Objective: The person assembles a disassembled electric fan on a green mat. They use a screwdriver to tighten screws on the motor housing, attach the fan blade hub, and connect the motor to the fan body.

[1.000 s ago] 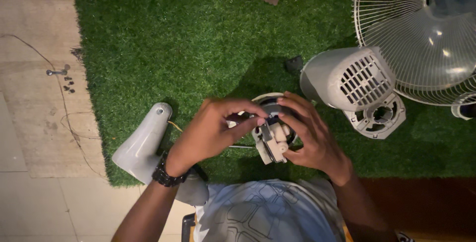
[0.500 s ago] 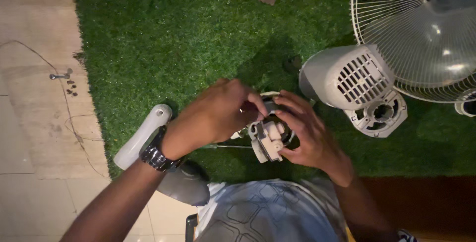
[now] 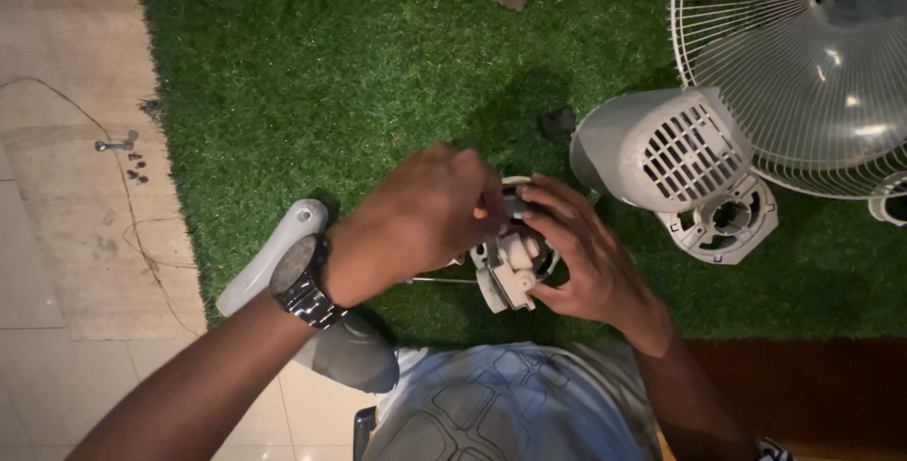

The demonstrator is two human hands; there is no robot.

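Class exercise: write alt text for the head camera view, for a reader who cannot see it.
Seen from above, a person's left hand and right hand hold a small white fan motor assembly over green artificial turf. A grey vented motor cover and a wire fan guard lie to the right, with loose screws on the tiled floor at left.

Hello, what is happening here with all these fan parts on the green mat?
A person sits over a green grass mat and holds a small white motor assembly in both hands. The right hand cups it from the side, while the left hand, with a wristwatch, works at its top with the fingertips. A grey vented motor cover and a wire fan guard lie nearby. A few loose screws sit on the floor.
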